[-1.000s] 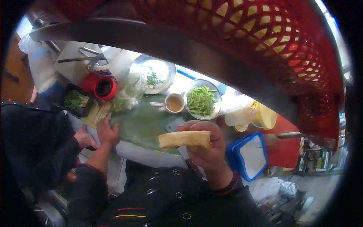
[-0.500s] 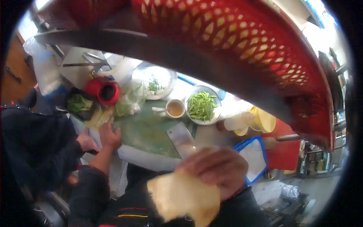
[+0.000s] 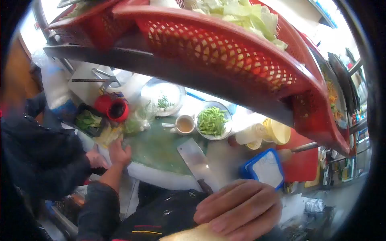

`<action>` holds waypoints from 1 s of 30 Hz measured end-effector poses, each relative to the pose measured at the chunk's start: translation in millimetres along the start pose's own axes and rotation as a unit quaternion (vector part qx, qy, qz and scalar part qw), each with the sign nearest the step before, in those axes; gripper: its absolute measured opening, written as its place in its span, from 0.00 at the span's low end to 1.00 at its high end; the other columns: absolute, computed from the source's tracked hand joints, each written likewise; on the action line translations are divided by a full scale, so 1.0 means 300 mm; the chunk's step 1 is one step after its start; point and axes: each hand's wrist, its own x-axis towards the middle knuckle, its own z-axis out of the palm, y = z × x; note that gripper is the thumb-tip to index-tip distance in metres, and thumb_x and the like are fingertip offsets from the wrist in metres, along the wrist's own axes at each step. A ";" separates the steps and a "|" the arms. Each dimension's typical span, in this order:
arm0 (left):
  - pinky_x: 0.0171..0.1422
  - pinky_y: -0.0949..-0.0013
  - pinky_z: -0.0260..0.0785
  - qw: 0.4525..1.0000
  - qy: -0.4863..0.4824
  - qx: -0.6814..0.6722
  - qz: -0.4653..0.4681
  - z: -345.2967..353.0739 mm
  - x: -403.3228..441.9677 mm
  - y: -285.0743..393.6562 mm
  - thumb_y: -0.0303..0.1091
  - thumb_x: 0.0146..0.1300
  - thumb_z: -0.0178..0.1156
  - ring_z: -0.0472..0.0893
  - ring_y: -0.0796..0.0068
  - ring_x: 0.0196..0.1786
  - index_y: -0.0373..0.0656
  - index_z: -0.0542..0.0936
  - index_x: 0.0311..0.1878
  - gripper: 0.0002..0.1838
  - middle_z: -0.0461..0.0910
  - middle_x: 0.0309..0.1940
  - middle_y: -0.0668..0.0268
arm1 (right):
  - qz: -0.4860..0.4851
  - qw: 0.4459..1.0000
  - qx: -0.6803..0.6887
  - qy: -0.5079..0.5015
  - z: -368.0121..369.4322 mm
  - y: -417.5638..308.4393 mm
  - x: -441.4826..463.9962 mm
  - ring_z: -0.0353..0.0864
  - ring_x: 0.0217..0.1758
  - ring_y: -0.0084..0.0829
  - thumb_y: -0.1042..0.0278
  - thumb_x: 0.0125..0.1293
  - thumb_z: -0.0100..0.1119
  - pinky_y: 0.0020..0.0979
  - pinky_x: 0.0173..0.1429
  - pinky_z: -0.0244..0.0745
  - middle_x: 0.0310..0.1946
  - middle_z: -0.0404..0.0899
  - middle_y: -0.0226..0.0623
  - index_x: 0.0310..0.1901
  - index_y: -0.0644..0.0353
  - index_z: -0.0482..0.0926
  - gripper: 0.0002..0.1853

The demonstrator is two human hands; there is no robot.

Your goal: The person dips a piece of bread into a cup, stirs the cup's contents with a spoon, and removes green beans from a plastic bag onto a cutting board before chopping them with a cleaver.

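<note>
My right hand (image 3: 245,211) is close to the camera at the bottom, fingers closed over a pale tan, flat piece (image 3: 195,234). Only its top edge shows; I cannot tell whether it is bread or cloth. My left hand (image 3: 120,153) lies on the left edge of the green cutting board (image 3: 155,146), thumb apart, beside pale yellow vegetable pieces (image 3: 107,136). A cleaver (image 3: 193,156) lies flat on the board's right side, handle towards me. Beyond it are a mug of brown liquid with a spoon (image 3: 185,124) and a bowl of cut green vegetables (image 3: 212,121).
Overhead, a shelf (image 3: 169,66) holds red baskets (image 3: 225,48), one with pale leaves. Another person's hand (image 3: 96,158) is at the left. A blue-rimmed container (image 3: 265,168), yellow tub (image 3: 278,130) and red board (image 3: 299,162) stand right. A white plate (image 3: 171,94) sits behind the mug.
The view has tilted, bringing the leaves in the basket into sight. My right hand and the tan piece have dropped lower in view, the piece mostly out of frame. My left hand stays put.
</note>
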 end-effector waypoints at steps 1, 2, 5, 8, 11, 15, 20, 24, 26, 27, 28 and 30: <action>0.60 0.50 0.62 1.000 0.009 -0.008 0.005 -0.001 0.003 0.003 0.42 0.53 0.62 0.71 0.46 0.53 0.41 0.72 0.51 0.24 0.74 0.45 0.51 | -0.008 1.000 0.022 -0.018 -0.015 0.007 -0.012 0.82 0.43 0.63 0.80 0.63 0.61 0.54 0.46 0.84 0.45 0.77 0.62 0.45 0.71 0.76 0.10; 0.60 0.50 0.62 1.000 0.003 -0.008 0.005 0.002 0.000 0.003 0.42 0.53 0.62 0.71 0.46 0.53 0.41 0.72 0.51 0.24 0.74 0.45 0.51 | -0.004 1.000 0.022 -0.014 -0.042 0.008 -0.024 0.82 0.43 0.63 0.80 0.63 0.61 0.54 0.46 0.84 0.45 0.77 0.62 0.45 0.71 0.76 0.10; 0.60 0.50 0.62 1.000 -0.005 0.025 -0.011 0.010 -0.004 -0.006 0.42 0.55 0.62 0.71 0.46 0.54 0.41 0.72 0.51 0.23 0.74 0.46 0.51 | 0.034 0.995 0.001 -0.090 -0.083 0.004 -0.069 0.83 0.42 0.62 0.77 0.61 0.65 0.53 0.45 0.84 0.44 0.78 0.60 0.47 0.69 0.76 0.14; 0.61 0.50 0.62 0.999 0.008 0.034 0.001 0.022 -0.002 -0.012 0.42 0.55 0.62 0.71 0.47 0.54 0.41 0.72 0.51 0.23 0.74 0.47 0.51 | 0.162 0.983 -0.091 -0.014 -0.077 -0.027 -0.116 0.84 0.48 0.50 0.73 0.56 0.67 0.40 0.52 0.81 0.48 0.81 0.53 0.46 0.64 0.79 0.15; 0.61 0.50 0.62 0.999 -0.007 0.030 -0.029 0.026 -0.001 -0.021 0.43 0.55 0.62 0.71 0.47 0.54 0.41 0.72 0.51 0.23 0.74 0.47 0.51 | 0.198 0.943 -0.244 0.109 -0.066 -0.012 -0.215 0.84 0.49 0.47 0.77 0.53 0.67 0.39 0.52 0.80 0.47 0.81 0.50 0.47 0.65 0.78 0.18; 0.61 0.50 0.62 1.000 0.003 0.018 -0.013 0.040 -0.005 -0.043 0.44 0.55 0.63 0.71 0.48 0.54 0.42 0.72 0.51 0.23 0.74 0.46 0.52 | 0.269 0.906 -0.241 0.220 -0.100 0.072 -0.404 0.84 0.51 0.40 0.81 0.52 0.64 0.36 0.54 0.79 0.45 0.82 0.44 0.48 0.64 0.78 0.18; 0.58 0.52 0.64 0.998 0.040 0.040 0.020 0.010 0.002 0.003 0.43 0.58 0.61 0.73 0.50 0.51 0.41 0.75 0.48 0.20 0.75 0.43 0.53 | 0.440 0.805 -0.244 0.315 -0.145 0.100 -0.636 0.82 0.47 0.27 0.85 0.56 0.60 0.29 0.52 0.77 0.43 0.82 0.37 0.49 0.63 0.77 0.18; 0.52 0.55 0.67 0.991 0.005 -0.083 -0.106 -0.081 0.056 0.189 0.43 0.62 0.59 0.76 0.52 0.45 0.39 0.78 0.42 0.15 0.77 0.37 0.54 | 0.527 0.750 -0.268 0.295 -0.166 0.089 -0.779 0.81 0.43 0.23 0.84 0.57 0.61 0.26 0.49 0.76 0.39 0.82 0.34 0.48 0.64 0.77 0.16; 0.50 0.56 0.69 0.991 0.017 -0.124 -0.045 -0.065 0.057 0.288 0.44 0.63 0.59 0.77 0.54 0.42 0.39 0.79 0.43 0.16 0.78 0.36 0.55 | 0.534 0.741 -0.281 0.293 -0.160 0.087 -0.832 0.81 0.42 0.23 0.82 0.57 0.61 0.26 0.49 0.76 0.39 0.82 0.34 0.48 0.65 0.78 0.15; 0.49 0.56 0.69 0.992 -0.003 -0.127 0.000 -0.044 0.070 0.334 0.45 0.63 0.60 0.78 0.55 0.42 0.40 0.79 0.44 0.17 0.79 0.36 0.55 | 0.538 0.734 -0.299 0.288 -0.162 0.092 -0.839 0.81 0.42 0.22 0.81 0.58 0.61 0.26 0.48 0.76 0.38 0.82 0.33 0.48 0.65 0.78 0.15; 0.49 0.57 0.70 0.985 -0.069 -0.161 -0.001 -0.027 0.087 0.386 0.46 0.63 0.60 0.79 0.56 0.41 0.40 0.79 0.46 0.18 0.80 0.36 0.55 | 0.534 0.737 -0.299 0.288 -0.163 0.092 -0.824 0.81 0.42 0.22 0.81 0.58 0.61 0.26 0.48 0.76 0.38 0.82 0.33 0.48 0.65 0.78 0.15; 0.48 0.57 0.71 0.972 -0.129 -0.195 0.006 0.007 0.117 0.476 0.47 0.64 0.60 0.80 0.57 0.41 0.40 0.79 0.48 0.19 0.81 0.37 0.55 | 0.577 0.710 -0.281 0.288 -0.160 0.085 -0.780 0.81 0.41 0.22 0.80 0.57 0.61 0.26 0.48 0.76 0.38 0.82 0.34 0.47 0.65 0.78 0.14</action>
